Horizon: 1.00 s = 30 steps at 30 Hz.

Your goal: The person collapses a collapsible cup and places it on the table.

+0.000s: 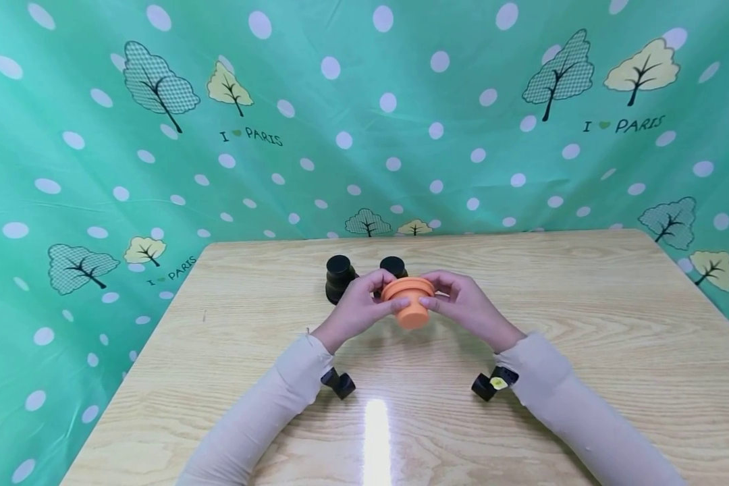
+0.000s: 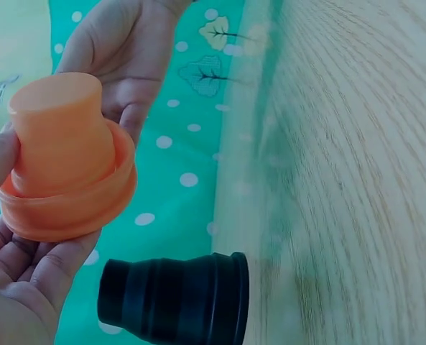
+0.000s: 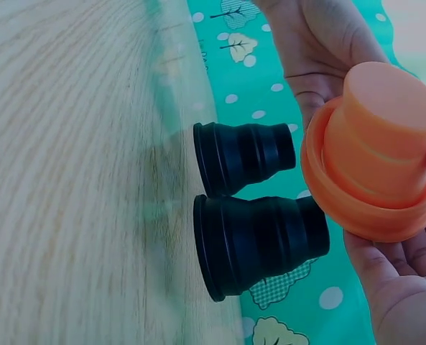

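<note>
Over to the left an upturned black collapsible cup [image 1: 339,278] stands on the wooden worktop [image 1: 583,297], then comes the left hand [image 1: 362,306], a second black cup [image 1: 392,266] just beyond it, then an orange collapsible cup [image 1: 413,314], held up and pinched by the fingers of that hand and the right hand [image 1: 470,307].

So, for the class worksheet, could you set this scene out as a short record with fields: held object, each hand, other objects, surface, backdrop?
Held object: orange cup, stepped, narrow end toward the person
Left hand: grips the cup, thumb on its side
Right hand: grips it from the opposite side
Other objects: left black cup and right black cup, wide ends down
Surface: wood-grain table
Backdrop: green dotted cloth with trees
</note>
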{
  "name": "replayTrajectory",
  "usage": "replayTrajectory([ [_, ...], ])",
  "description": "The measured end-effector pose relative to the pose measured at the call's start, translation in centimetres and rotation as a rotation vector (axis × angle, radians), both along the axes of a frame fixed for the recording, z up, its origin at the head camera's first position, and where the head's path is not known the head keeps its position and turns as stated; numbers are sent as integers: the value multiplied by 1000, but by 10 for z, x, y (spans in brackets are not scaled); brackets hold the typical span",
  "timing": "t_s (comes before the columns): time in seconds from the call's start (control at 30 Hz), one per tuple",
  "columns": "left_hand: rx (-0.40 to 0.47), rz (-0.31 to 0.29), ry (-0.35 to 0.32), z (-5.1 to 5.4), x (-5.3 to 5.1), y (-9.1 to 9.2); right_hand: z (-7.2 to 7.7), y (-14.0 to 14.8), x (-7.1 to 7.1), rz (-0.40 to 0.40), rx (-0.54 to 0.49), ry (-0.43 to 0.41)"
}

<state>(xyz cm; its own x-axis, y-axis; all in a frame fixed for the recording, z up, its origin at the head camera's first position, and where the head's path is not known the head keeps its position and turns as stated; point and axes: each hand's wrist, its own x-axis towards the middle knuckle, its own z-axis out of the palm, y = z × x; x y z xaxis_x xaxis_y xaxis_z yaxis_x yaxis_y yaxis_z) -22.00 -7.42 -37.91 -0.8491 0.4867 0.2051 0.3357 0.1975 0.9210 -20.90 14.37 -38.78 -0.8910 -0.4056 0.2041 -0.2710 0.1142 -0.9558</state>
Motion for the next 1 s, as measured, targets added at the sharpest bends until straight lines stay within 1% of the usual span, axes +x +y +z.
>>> replayTrajectory([
  [0.03,-4,1,12,0,0,0,0,0,0,-3,4,4],
  [0.07,-9,5,17,-4,-2,0,1,0,1,-6,8,10],
  [0.37,-33,8,44,-1,0,1,2,-1,2,-5,11,42],
  [0.47,-52,14,75,-2,0,1,2,-2,2,-5,9,38],
  [0.67,-92,38,181,-4,0,2,3,-1,4,-13,12,20],
  [0.73,-93,47,202,-5,-1,3,3,-2,4,-19,13,19],
  [0.83,-70,59,188,-6,-1,4,1,-3,3,-40,21,22],
  [0.93,-40,69,160,-6,-2,4,0,-3,2,-72,39,49],
  [1.0,-37,75,160,-6,-2,5,-1,-4,2,-93,50,73],
])
